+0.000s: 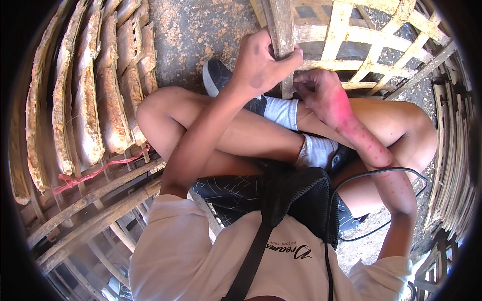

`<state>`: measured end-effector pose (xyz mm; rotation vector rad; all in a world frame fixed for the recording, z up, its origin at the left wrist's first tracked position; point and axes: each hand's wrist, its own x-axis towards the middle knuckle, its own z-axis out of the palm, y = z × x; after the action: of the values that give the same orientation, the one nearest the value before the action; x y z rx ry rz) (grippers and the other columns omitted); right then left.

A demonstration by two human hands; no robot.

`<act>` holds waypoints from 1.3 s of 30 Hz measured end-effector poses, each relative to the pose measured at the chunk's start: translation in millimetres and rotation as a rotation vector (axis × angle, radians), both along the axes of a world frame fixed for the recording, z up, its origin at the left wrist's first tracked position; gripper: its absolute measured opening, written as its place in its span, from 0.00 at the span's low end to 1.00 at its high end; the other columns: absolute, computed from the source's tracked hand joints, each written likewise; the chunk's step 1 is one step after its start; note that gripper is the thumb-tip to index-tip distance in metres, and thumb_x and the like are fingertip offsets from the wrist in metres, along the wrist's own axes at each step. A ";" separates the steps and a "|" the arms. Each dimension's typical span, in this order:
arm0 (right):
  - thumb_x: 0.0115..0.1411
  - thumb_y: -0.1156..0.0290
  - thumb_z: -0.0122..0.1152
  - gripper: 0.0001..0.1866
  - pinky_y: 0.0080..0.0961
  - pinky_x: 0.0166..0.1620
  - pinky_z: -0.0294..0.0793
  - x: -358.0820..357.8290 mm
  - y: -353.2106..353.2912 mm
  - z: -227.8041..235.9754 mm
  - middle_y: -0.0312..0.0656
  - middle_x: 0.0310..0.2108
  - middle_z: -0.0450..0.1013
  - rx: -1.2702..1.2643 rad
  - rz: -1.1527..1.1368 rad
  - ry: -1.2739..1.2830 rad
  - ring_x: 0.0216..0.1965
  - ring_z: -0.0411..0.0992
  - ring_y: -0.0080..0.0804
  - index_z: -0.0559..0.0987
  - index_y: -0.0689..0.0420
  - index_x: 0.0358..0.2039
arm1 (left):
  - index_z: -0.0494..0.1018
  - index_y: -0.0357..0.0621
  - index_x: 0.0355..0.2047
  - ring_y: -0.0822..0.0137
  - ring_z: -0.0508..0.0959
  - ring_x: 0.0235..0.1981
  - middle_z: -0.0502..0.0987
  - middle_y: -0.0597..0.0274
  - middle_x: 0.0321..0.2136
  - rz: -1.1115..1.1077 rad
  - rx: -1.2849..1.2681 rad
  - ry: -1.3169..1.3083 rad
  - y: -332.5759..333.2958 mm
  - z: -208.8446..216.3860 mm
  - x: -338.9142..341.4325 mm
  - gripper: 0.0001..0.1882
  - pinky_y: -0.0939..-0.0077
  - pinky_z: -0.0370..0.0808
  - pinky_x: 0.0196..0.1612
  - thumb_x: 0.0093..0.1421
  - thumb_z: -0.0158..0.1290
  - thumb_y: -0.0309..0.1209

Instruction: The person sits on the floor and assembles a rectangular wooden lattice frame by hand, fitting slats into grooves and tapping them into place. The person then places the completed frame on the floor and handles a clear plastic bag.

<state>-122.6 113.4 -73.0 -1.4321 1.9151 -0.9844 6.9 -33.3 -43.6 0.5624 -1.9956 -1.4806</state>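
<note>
My left hand (262, 61) is wrapped round an upright wooden post (280, 25), with the thumb across its near side. The post forms the left edge of a lattice frame (335, 29) of pale, flat bamboo strips, which stands in front of my crossed legs. Just below and to the right, my right hand (324, 98) is closed, its fingertips pinched together close to the post's lower end. Whatever lies between those fingers, if anything, is too hidden to make out.
At the left, rough brown curved slats (89, 95) lean on a bamboo rack (100, 198) with a red string (95, 173) tied along it. Bundled thin strips (454, 165) stand at the right. A black cable (401, 169) loops beside my right forearm. Crumbs litter the grey floor (183, 42).
</note>
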 end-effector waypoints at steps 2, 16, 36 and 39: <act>0.61 0.76 0.67 0.09 0.35 0.41 0.82 3.0 1.6 -9.1 0.56 0.32 0.83 -0.059 -0.016 0.044 0.33 0.84 0.45 0.86 0.65 0.40 | 0.81 0.33 0.40 0.73 0.83 0.36 0.86 0.56 0.33 0.000 0.002 -0.016 -0.7 0.4 1.1 0.11 0.71 0.80 0.42 0.58 0.65 0.26; 0.65 0.73 0.62 0.11 0.54 0.37 0.77 14.0 4.6 3.4 0.58 0.28 0.77 0.038 0.105 0.311 0.32 0.79 0.60 0.76 0.64 0.46 | 0.79 0.32 0.42 0.73 0.82 0.37 0.85 0.58 0.35 0.022 0.015 -0.006 -1.6 -3.0 -1.5 0.11 0.73 0.80 0.43 0.61 0.63 0.24; 0.62 0.73 0.65 0.11 0.40 0.45 0.81 -3.5 -1.8 -2.1 0.52 0.35 0.83 0.057 0.149 0.022 0.38 0.83 0.48 0.82 0.63 0.44 | 0.78 0.33 0.50 0.73 0.81 0.44 0.84 0.60 0.43 -0.034 0.024 -0.119 -0.5 -1.9 3.9 0.15 0.72 0.79 0.49 0.64 0.62 0.25; 0.66 0.75 0.63 0.10 0.32 0.41 0.81 -11.9 -0.2 -10.2 0.49 0.33 0.84 0.046 0.222 -0.037 0.33 0.83 0.34 0.83 0.68 0.43 | 0.78 0.33 0.49 0.73 0.82 0.41 0.84 0.60 0.41 -0.050 0.047 -0.114 5.7 12.3 4.3 0.14 0.72 0.80 0.46 0.65 0.62 0.25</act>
<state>-134.5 113.2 -83.2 -1.5497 1.6981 -0.8505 11.2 -27.6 -31.3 0.6335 -2.0802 -1.5608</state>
